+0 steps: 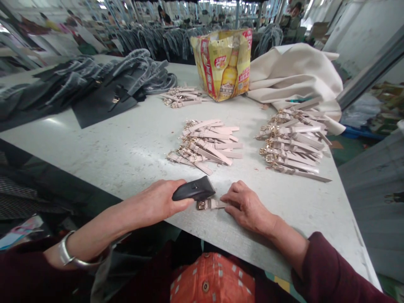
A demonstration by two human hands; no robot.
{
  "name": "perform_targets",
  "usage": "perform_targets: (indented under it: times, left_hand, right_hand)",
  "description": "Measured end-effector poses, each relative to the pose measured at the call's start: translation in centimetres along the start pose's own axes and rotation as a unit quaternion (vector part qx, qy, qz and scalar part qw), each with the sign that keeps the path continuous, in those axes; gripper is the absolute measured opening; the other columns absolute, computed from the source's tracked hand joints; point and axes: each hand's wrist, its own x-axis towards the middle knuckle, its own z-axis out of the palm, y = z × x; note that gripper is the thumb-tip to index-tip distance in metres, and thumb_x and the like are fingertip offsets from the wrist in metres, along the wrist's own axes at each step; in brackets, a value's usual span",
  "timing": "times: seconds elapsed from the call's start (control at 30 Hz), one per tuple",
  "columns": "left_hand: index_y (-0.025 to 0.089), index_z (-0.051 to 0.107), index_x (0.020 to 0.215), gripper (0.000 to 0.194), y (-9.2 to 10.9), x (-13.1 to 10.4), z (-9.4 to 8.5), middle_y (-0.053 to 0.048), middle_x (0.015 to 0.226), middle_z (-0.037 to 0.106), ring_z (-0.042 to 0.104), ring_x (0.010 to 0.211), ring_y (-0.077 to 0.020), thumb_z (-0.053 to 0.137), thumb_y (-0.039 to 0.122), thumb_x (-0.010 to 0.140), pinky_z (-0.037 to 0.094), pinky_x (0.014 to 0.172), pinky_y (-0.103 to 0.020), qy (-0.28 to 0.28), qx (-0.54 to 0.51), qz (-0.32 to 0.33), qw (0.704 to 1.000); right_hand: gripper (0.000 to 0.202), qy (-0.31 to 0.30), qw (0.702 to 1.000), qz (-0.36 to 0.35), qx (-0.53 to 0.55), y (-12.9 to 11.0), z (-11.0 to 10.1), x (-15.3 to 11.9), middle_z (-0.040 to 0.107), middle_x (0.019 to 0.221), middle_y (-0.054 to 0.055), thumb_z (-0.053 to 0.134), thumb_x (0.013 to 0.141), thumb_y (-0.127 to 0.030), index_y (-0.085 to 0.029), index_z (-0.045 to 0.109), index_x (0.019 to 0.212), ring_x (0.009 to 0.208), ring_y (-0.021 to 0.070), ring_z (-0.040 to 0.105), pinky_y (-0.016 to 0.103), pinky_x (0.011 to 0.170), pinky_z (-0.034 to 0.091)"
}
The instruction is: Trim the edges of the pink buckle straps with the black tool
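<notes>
My left hand [164, 198] is closed around a black, wedge-shaped handheld piece [193, 190] with a small metal fitting on its top. What kind of thing it is I cannot make out. Just below its wide end, a short beige buckle strap [208, 204] lies on the table, its gold buckle toward my left hand. The fingers of my right hand [248, 207] pinch the strap's other end, which they partly cover. Beyond both hands lies a pile of similar buckle straps [211, 143].
More buckle straps lie in a pile at right [293, 143] and a smaller one farther back [183, 97]. A yellow beer carton [225, 67] stands behind, beside folded cream material [293, 71]. Black bags [104, 101] with wrapped handles cover the left. The table edge [356, 235] runs close on my right.
</notes>
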Motion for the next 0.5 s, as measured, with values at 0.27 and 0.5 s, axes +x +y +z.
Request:
perform_targets:
  times: [0.27, 0.5]
  left_hand:
    - [0.026, 0.070, 0.090, 0.025, 2.7, -2.4, -1.4, 0.002, 0.072, 0.074, 0.068, 0.066, -0.0197, 0.058, 0.048, 0.089, 0.043, 0.063, -0.028, -0.026, 0.056, 0.003, 0.998]
    - [0.027, 0.070, 0.099, 0.023, 5.5, -2.0, -0.1, -0.005, 0.089, 0.081, 0.077, 0.081, -0.0268, 0.056, 0.044, 0.094, 0.047, 0.070, -0.032, -0.100, 0.145, 0.056, 0.983]
  right_hand:
    - [0.016, -0.015, 1.000, 0.004, 0.005, 0.0, -0.2, 0.2, 0.059, 0.088, 0.004, 0.074, 0.088, -0.005, -0.019, 0.077, 0.095, 0.093, 0.0234, 0.055, 0.035, 0.081, 0.044]
    - [0.010, -0.032, 0.999, -0.007, 0.021, 0.3, -0.7, 0.3, 0.062, 0.091, 0.006, 0.073, 0.092, -0.009, -0.019, 0.074, 0.094, 0.094, 0.0242, 0.057, 0.036, 0.084, 0.047]
